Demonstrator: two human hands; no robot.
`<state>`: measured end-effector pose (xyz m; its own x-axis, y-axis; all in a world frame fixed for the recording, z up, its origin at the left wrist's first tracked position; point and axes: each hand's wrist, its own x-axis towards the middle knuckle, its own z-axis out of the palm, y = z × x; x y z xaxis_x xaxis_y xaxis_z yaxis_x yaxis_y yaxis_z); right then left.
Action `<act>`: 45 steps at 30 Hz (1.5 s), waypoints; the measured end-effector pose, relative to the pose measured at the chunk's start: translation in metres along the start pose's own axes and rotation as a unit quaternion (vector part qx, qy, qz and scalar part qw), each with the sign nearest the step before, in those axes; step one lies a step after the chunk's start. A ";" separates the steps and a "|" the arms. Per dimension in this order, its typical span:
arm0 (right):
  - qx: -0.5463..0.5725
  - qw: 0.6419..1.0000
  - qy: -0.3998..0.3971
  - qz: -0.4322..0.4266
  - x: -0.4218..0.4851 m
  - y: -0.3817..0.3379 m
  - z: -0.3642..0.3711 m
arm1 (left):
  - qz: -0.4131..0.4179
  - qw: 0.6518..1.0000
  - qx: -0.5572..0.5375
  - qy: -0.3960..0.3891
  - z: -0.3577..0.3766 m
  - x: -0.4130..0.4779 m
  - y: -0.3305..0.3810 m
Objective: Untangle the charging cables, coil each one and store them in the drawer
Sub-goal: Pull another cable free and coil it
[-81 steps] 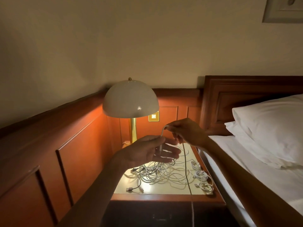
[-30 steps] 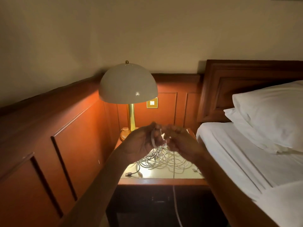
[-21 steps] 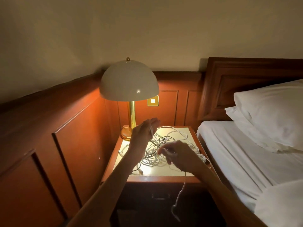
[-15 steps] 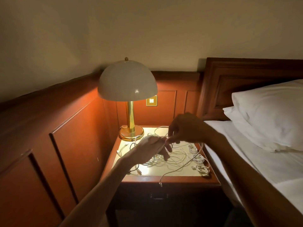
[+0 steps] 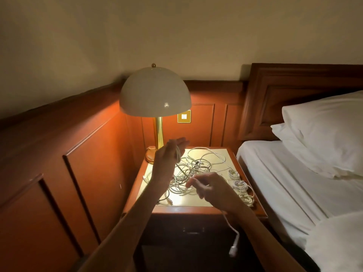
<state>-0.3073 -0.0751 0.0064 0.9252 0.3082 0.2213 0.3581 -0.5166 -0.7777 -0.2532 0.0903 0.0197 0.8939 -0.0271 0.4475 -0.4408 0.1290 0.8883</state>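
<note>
Just in front of the lamp [image 5: 155,95] base, the left hand [image 5: 170,156] is raised with its fingers straight and pressed together, turns of a white cable [image 5: 178,154] wound round the palm. Nearer the camera from the lamp, the right hand [image 5: 211,188] pinches that cable in curled fingers; its free end dangles past the nightstand [image 5: 196,210] front, over the closed drawer [image 5: 193,230]. The tangle [image 5: 188,171] lies on the top before the lamp, with small coils [image 5: 242,190] at the edge farthest from it
</note>
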 end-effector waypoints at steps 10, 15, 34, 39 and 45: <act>-0.203 0.964 -0.111 -0.128 0.043 -0.034 -0.094 | -0.161 0.925 0.035 -0.343 0.004 -0.013 -0.007; 0.110 0.993 0.001 -0.044 0.041 -0.007 -0.065 | -0.218 0.887 -0.240 -0.330 0.002 -0.013 0.007; -0.326 0.942 0.074 -0.040 -0.005 -0.010 -0.033 | 0.069 0.962 0.257 -0.066 0.048 -0.020 -0.009; -0.351 0.935 0.034 -0.043 -0.005 -0.026 -0.070 | 0.102 0.892 0.390 -0.207 0.044 -0.022 -0.007; -0.253 0.966 -0.016 -0.057 0.007 -0.027 -0.104 | -0.193 0.893 0.078 -0.399 0.037 -0.024 0.004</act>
<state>-0.2979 -0.1419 0.0899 0.8743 0.4069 0.2645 0.4810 -0.7988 -0.3612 -0.2797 0.0544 0.0163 0.6660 -0.7457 -0.0187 -0.1752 -0.1808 0.9678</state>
